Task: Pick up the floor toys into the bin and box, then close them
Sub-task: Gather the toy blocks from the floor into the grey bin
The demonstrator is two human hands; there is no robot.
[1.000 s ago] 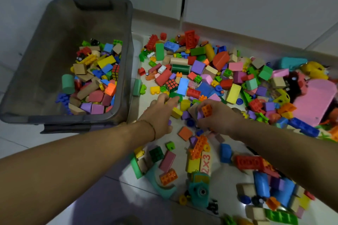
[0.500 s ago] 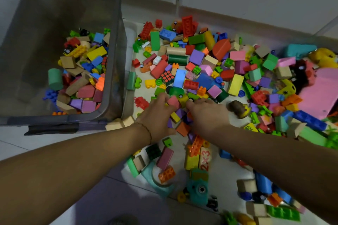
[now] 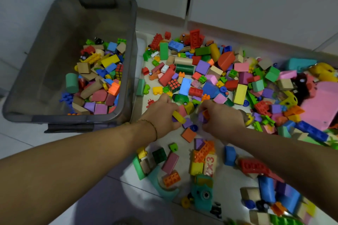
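Toy blocks [image 3: 202, 66] lie heaped on the floor [image 3: 27, 142] just beside the partly filled grey bin [image 3: 60, 29]. The left hand [image 3: 161, 113] curls round a yellow block [image 3: 178, 116], and the right hand [image 3: 219, 118] pinches purple and orange pieces [image 3: 203, 116]. They look light, hard and smooth, so cupped handfuls taken from underneath should hold better than fingertip picks.

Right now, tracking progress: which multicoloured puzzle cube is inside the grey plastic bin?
The multicoloured puzzle cube by the grey plastic bin's right wall; the other cube lies outside, right of it.

Home floor: scattered toy blocks [image 3: 201, 78]
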